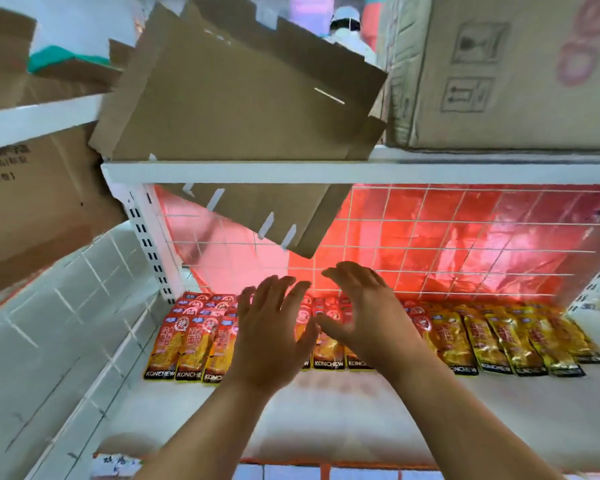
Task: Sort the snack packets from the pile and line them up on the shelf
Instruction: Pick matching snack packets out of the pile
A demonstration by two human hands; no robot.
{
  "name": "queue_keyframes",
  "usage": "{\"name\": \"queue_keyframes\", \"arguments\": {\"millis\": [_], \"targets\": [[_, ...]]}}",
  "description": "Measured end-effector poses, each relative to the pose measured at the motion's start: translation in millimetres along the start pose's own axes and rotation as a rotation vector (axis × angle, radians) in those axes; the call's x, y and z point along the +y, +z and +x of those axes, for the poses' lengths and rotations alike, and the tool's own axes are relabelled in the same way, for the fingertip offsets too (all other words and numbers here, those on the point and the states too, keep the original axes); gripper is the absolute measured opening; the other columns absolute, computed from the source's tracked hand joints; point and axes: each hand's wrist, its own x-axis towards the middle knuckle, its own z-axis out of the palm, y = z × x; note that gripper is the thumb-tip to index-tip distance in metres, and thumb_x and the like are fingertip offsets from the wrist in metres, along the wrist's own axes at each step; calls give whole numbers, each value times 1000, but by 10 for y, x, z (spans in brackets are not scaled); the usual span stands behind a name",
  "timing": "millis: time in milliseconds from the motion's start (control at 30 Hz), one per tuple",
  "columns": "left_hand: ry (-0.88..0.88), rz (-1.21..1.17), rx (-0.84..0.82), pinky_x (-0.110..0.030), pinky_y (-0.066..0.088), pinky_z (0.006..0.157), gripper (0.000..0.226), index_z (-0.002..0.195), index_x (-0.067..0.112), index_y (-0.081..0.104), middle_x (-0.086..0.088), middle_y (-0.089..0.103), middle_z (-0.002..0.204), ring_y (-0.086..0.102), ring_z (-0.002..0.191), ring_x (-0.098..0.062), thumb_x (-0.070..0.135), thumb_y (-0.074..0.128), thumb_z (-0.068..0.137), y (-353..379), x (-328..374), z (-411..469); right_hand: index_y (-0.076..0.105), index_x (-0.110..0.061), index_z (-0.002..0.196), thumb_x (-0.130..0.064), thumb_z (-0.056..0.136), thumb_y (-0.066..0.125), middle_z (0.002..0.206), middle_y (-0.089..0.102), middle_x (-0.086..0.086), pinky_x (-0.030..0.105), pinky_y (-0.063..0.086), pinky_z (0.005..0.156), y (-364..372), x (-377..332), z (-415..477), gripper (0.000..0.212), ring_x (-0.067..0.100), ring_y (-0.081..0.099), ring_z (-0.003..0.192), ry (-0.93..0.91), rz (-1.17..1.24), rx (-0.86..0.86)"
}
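On the white shelf [343, 410] your left hand [274, 327] and right hand [364, 306] hover spread and empty over the row of snack packets [492, 337], red beside yellow, so sorting looks nearly finished, no pile in sight.

Snack packets [329, 341] glossy foil-plastic; shelf [326, 420] smooth white-painted metal; cardboard sheet [243, 95] matt brown.

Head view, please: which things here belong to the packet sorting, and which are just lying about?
Job: red packets, yellow packets, shelf, left hand and right hand, both open over the row.
Lying about: cardboard sheet, carton overhead, left box.
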Motion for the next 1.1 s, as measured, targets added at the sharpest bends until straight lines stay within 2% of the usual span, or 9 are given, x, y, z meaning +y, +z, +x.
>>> {"name": "queue_keyframes", "arguments": {"millis": [167, 300, 400, 500, 600, 667, 767, 933, 1100], "targets": [[117, -85, 6, -56, 39, 106, 56, 142, 18, 57, -8, 57, 140, 50, 134, -36, 50, 54, 98, -86, 995, 364, 40, -35, 149, -60, 83, 62, 156, 38, -6, 39, 34, 118, -957, 512, -477, 74, 16, 33, 144, 10, -23, 105], [320, -197, 93, -53, 43, 107, 55, 138, 9, 60, -13, 60, 135, 54, 128, -37, 39, 61, 92, -197, 2063, 742, 45, -29, 148, -65, 78, 55, 153, 44, 1, 42, 37, 115, -1837, 940, -947, 80, 22, 38, 143, 37, -68, 237], [445, -268, 137, -50, 47, 103, 57, 137, 13, 58, -9, 61, 132, 55, 125, -34, 35, 60, 85, -332, 3002, 1031, 52, -23, 143, -55, 78, 62, 147, 52, 4, 41, 38, 115, -2602, 1254, -1364, 74, 25, 43, 139, 40, -116, 378], [577, -325, 171, -50, 48, 103, 57, 139, 18, 47, -11, 60, 132, 57, 122, -38, 36, 57, 86, -481, 3933, 1269, 54, -26, 140, -54, 79, 61, 143, 54, -2, 40, 41, 111, -3361, 1513, -1829, 68, 22, 48, 135, 78, -183, 482], [699, -342, 210, -45, 47, 102, 55, 137, 16, 49, -11, 61, 127, 57, 116, -36, 35, 58, 86, -611, 4739, 1454, 55, -28, 137, -52, 80, 63, 137, 55, -8, 39, 45, 104, -4023, 1763, -2304, 63, 19, 53, 126, 136, -238, 586], [742, -349, 190, -45, 46, 103, 54, 138, 16, 54, -9, 62, 130, 57, 119, -34, 40, 56, 90, -668, 5177, 1543, 54, -27, 138, -56, 81, 60, 139, 54, -8, 38, 44, 107, -4392, 1885, -2605, 65, 17, 51, 129, 187, -298, 633], [765, -411, 137, -42, 49, 97, 52, 137, 17, 59, -5, 65, 129, 57, 119, -30, 45, 52, 93, -699, 5712, 1656, 52, -28, 140, -57, 82, 56, 139, 54, -9, 38, 43, 108, -4802, 2071, -2998, 65, 15, 49, 130, 244, -378, 670], [714, -508, 19, -34, 40, 100, 44, 136, 22, 60, -1, 64, 132, 55, 122, -23, 39, 63, 96, -492, 6310, 1923, 52, -31, 142, -36, 86, 70, 144, 52, -12, 26, 42, 104, -5220, 2466, -3470, 59, 11, 49, 132, 377, -407, 740], [724, -427, -145, -38, 45, 105, 43, 132, 30, 61, 1, 63, 135, 56, 123, -22, 44, 65, 92, -110, 6670, 2361, 55, -33, 138, -27, 85, 73, 137, 57, -11, 32, 49, 96, -5493, 2924, -3641, 56, 16, 61, 112, 458, -425, 757]]}}
